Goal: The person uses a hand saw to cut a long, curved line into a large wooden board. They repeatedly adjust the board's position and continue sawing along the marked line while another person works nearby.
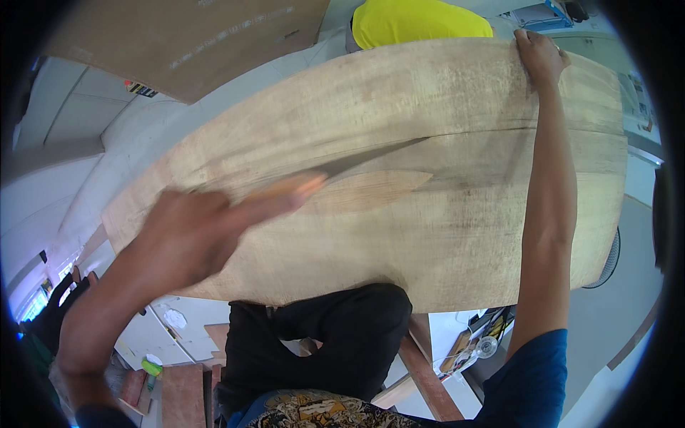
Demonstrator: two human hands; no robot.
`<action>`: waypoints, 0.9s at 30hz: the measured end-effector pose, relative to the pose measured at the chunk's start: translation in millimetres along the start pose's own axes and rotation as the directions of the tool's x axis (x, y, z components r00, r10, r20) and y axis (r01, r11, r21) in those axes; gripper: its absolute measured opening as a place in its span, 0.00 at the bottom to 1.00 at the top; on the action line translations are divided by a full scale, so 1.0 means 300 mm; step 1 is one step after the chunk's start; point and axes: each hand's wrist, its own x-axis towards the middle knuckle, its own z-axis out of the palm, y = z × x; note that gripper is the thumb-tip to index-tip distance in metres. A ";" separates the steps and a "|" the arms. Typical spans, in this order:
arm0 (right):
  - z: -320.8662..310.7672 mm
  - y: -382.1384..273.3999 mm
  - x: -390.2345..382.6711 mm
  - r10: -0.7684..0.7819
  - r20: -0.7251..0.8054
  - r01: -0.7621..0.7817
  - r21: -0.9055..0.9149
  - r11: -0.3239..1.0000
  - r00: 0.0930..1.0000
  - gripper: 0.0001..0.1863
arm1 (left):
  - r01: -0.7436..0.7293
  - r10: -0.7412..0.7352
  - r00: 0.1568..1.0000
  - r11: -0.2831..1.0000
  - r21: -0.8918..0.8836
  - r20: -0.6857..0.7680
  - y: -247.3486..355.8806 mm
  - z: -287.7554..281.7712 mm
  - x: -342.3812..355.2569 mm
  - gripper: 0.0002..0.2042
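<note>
A large, pale plywood panel [457,228] with a curved edge lies across my view. Along its seam runs a dark tapering streak, and below that is a lighter leaf-shaped patch [378,187]. My left hand [193,228], smeared by motion, reaches over the panel's left half, index finger stretched toward the streak; a blurred tan shape lies along the fingers, and I cannot tell whether it is a held tool. My right hand [542,60] grips the panel's far edge at upper right. My black-trousered knee [378,321] is against the near edge.
Beyond the panel are a brown board [185,36] and a person in a yellow top [421,20]. Timber offcuts [182,392] lie at lower left, near dark-clothed legs [53,307]. A wooden beam [428,378], cables and small items lie below right, and a fan [606,260] stands at right.
</note>
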 end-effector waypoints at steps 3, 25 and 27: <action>0.029 -0.061 0.021 -0.044 -0.001 0.043 -0.029 0.999 0.999 0.28 | -0.228 0.210 0.964 0.969 -0.099 -0.165 -0.056 0.268 0.357 0.32; 0.064 -0.025 0.025 -0.017 0.025 0.017 -0.002 1.000 1.000 0.26 | -0.272 0.207 0.922 0.948 -0.164 -0.329 -0.037 0.356 0.439 0.38; 0.057 0.010 -0.005 -0.001 0.024 0.000 0.070 0.998 1.000 0.28 | -0.111 0.075 0.984 0.967 -0.229 -0.162 -0.027 0.196 0.281 0.36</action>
